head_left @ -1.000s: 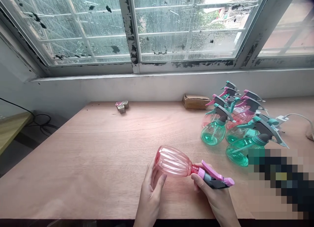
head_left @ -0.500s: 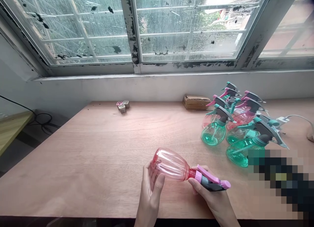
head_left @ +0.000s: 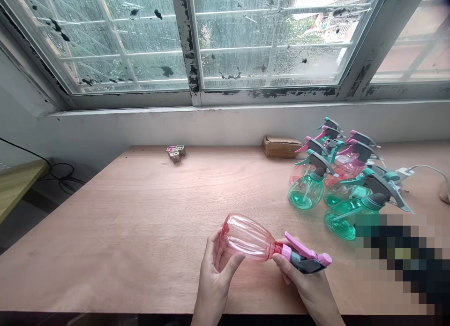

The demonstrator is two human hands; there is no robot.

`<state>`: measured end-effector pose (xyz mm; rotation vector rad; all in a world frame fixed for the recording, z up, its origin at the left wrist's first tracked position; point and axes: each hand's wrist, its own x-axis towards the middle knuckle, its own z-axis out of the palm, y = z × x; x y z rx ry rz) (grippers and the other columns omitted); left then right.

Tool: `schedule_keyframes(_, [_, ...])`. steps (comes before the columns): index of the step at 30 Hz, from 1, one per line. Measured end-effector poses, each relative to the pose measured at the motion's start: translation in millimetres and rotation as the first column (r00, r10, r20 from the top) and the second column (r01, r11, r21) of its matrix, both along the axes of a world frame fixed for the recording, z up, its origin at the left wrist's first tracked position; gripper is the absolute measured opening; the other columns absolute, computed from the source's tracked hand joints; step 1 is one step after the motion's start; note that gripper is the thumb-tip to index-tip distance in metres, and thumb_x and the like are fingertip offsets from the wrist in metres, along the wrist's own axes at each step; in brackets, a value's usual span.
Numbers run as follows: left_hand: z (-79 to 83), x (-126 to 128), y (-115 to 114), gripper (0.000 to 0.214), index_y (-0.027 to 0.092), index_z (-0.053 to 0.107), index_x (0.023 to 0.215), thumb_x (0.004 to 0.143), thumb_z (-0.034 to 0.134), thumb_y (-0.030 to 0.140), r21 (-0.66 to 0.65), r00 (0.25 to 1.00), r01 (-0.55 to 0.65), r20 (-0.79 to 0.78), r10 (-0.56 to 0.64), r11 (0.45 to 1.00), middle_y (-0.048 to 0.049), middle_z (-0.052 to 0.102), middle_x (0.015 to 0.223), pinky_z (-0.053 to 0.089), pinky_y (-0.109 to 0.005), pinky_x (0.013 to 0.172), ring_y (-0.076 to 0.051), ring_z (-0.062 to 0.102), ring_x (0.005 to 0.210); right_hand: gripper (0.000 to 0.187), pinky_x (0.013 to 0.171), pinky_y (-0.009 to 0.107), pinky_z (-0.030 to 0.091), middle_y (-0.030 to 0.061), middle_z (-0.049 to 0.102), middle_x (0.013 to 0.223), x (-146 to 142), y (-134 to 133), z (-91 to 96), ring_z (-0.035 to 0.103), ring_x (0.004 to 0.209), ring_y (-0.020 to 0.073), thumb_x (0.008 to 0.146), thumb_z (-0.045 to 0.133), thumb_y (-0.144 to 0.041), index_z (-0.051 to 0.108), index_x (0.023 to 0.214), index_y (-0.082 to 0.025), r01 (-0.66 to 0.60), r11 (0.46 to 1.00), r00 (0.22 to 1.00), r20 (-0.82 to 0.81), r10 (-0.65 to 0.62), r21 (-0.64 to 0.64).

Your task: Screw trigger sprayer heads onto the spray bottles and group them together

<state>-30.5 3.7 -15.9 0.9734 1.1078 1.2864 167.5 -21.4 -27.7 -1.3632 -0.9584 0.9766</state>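
Note:
A clear pink spray bottle (head_left: 248,238) with a pink and grey trigger head lies on its side in the air above the near part of the table, base to the left. My left hand (head_left: 220,267) cups the base, thumb along the lower side and fingers behind it. Around the neck, just below the pink collar, my right hand (head_left: 298,274) is closed, its thumb in front; its other fingers are mostly hidden. The trigger head points to the right.
Several green and pink spray bottles (head_left: 305,194) stand at the right of the wooden table (head_left: 140,232). A brown cardboard box (head_left: 282,147) and small blocks (head_left: 175,153) sit along the back edge. A white cable (head_left: 429,167) runs at far right, beside a pixelated dark area.
The spray bottle has shifted slightly right and turned a little about its length, so the trigger lever stands out more. My left thumb has moved right along the bottle.

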Motion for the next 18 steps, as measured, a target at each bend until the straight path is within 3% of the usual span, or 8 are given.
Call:
schedule_keyframes(3, [1.5,1,-1,0.065,0.028,0.063,0.141,0.083,0.088,0.041,0.033,1.000,0.011,-0.010,-0.011,0.999,-0.0104,0.067,0.151,0.040,-0.050,0.125,-0.035,0.055,0.147,0.029,0.059,0.030,0.044,-0.0072,0.054,0.063,0,0,2.1,0.048,0.056,0.0167,0.080,0.087,-0.047,0.079,0.099,-0.026,0.022,1.000,1.000,0.021,-0.022,0.008])
schedule_keyframes(7, [9.2,5,-6,0.060,0.026,0.061,0.142,0.089,0.082,0.045,0.104,0.997,0.003,-0.073,0.004,0.995,-0.0121,0.066,0.150,0.036,-0.054,0.125,-0.037,0.054,0.147,0.024,0.067,0.030,0.051,-0.0025,0.070,0.079,0,-1,0.4,0.064,0.072,0.0216,0.081,0.087,-0.043,0.078,0.097,-0.026,-0.020,0.999,0.999,0.037,0.019,0.032])
schedule_keyframes(10, [11.9,6,-7,0.065,0.024,0.056,0.141,0.088,0.082,0.050,0.064,0.998,-0.019,-0.059,0.023,0.998,-0.0149,0.067,0.145,0.037,-0.059,0.122,-0.040,0.056,0.143,0.023,0.068,0.030,0.053,-0.0004,0.074,0.083,-1,-2,-2.4,0.068,0.078,0.0239,0.079,0.089,-0.042,0.079,0.092,-0.026,-0.080,0.995,0.996,0.038,0.078,0.061])
schedule_keyframes(15, [8.5,7,-2,0.064,0.023,0.058,0.130,0.079,0.090,0.046,0.025,0.999,-0.039,-0.012,0.039,0.999,-0.0130,0.072,0.133,0.042,-0.055,0.118,-0.038,0.063,0.134,0.022,0.064,0.031,0.049,-0.0019,0.071,0.076,-1,-3,-2.5,0.063,0.069,0.0216,0.081,0.088,-0.044,0.079,0.091,-0.026,-0.101,0.994,0.995,0.014,0.100,0.048])
schedule_keyframes(18, [5.9,7,0,0.064,0.024,0.060,0.133,0.080,0.090,0.043,0.037,1.000,-0.028,-0.004,0.028,0.999,-0.0122,0.071,0.138,0.040,-0.054,0.121,-0.037,0.061,0.138,0.026,0.059,0.030,0.045,-0.0040,0.065,0.067,0,-2,-1.6,0.055,0.060,0.0181,0.081,0.088,-0.046,0.079,0.094,-0.026,-0.066,0.997,0.998,-0.009,0.066,0.042])
